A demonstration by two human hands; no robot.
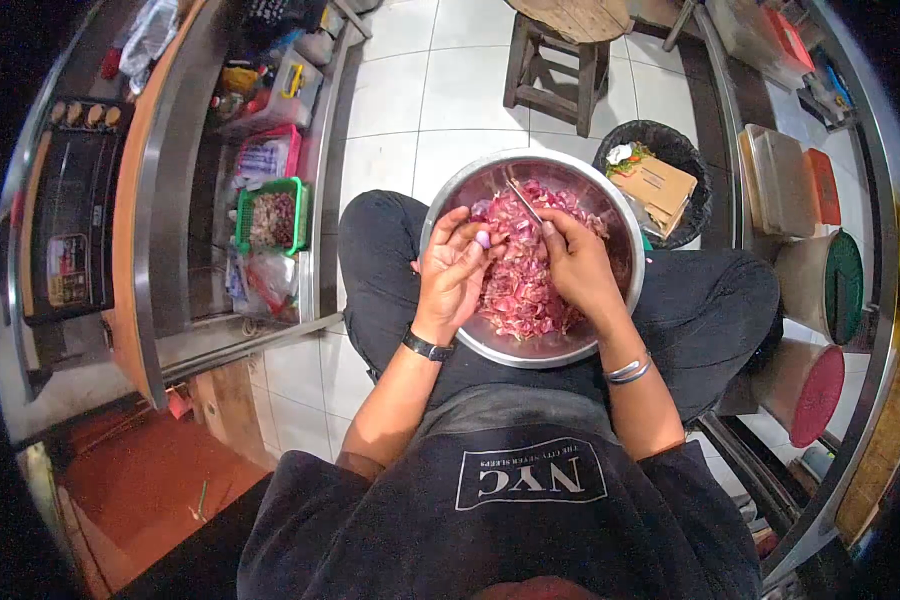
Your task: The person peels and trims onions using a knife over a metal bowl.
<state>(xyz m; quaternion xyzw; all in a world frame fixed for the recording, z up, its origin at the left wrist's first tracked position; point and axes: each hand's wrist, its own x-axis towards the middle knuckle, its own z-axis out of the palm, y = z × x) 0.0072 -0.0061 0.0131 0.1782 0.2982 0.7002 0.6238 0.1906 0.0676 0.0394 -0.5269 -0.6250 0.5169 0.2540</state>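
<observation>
A wide steel bowl [625,290] rests in my lap, full of reddish-purple shallots and their loose skins [525,290]. Above its left side, my left hand [452,275] pinches a small peeled shallot [483,240] between thumb and fingers, palm turned up. My right hand [580,265] is closed round a small knife [523,201]; the blade points up and left over the bowl, and the handle is hidden in the fingers. Blade and held shallot are a short way apart.
A black-lined bin [703,195] holding cardboard stands beyond my right knee. Ahead is a wooden stool [555,75] on white tiles. Left, a shelf holds a green basket [300,215] of shallots; right stand lidded tubs [820,285].
</observation>
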